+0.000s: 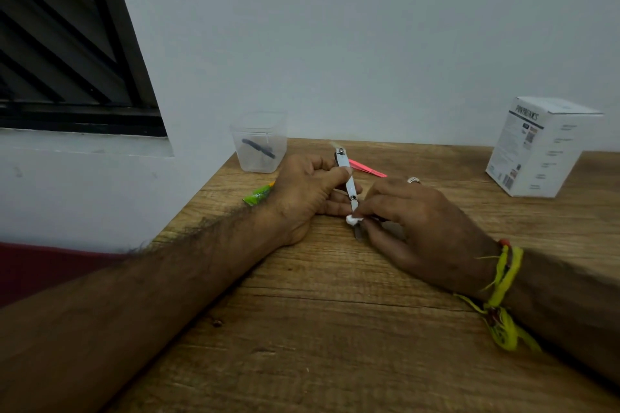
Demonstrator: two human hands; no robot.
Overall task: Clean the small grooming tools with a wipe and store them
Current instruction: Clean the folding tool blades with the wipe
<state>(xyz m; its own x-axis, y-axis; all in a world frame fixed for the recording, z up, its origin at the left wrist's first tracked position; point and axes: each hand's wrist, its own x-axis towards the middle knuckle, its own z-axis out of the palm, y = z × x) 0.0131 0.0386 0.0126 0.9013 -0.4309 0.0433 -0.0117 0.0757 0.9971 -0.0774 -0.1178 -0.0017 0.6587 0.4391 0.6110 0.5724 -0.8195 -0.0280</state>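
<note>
Nearest the camera, two bare forearms cross the front of the wood-grain desk [335, 329], and the planks between them lie open. A yellow thread band [503, 282] is tied round the right wrist, its loose ends trailing on the wood.

Toward the middle of the desk, the left hand [302, 198] rests its heel on the surface, thumb and fingers curled round a slim metal nail clipper [349, 181] held tilted, one end up toward the back edge. The right hand [412, 221] pinches a small white wad of wipe [354, 219] against the clipper's lower end, fingertips closed on it.

Just behind the hands lies one flat pink tool [367, 168], partly hidden. At the left edge a green wrapper [258, 194] pokes out from behind the left hand. Near the back-left corner stands one clear plastic cup [258, 144], squarish, holding one dark slender tool [258, 148]. Well apart, at the back right, stands one white printed carton [536, 147].
</note>
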